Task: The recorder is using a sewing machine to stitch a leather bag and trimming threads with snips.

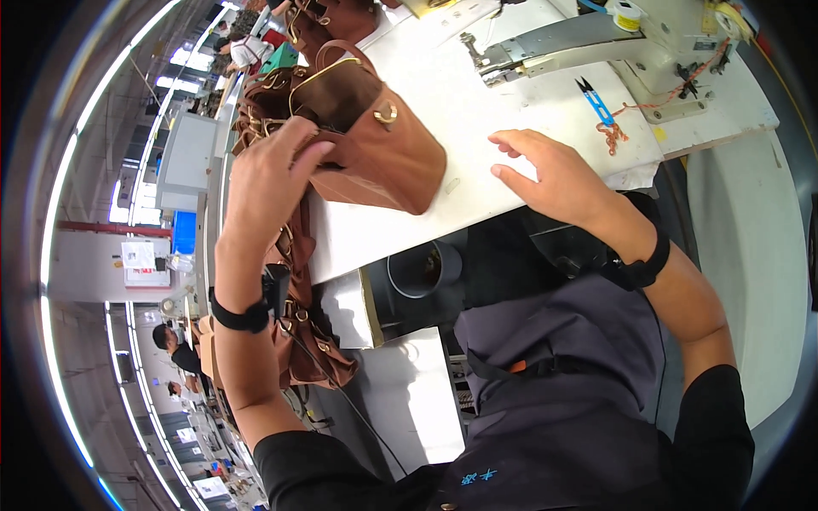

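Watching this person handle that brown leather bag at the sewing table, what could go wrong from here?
The brown bag lies near the table's front edge, held only by the left hand; it might slide off. The right hand rests flat on the table not far from the blue thread snips, which could nick a finger. More bags hang crowded beside the table and might snag.

A white worktable (477,136) carries everything here, its edges bowed by the lens. On it stands a brown leather handbag (375,140) with gold fittings, near the table's left edge. A sewing machine (630,43) (pale, with a metal arm reaching left) sits at the far right. Just in front of its base lie blue thread snips (596,100) and a tangle of orange thread (611,134). The right hand (550,175) rests flat on the tabletop, well apart from the bag.
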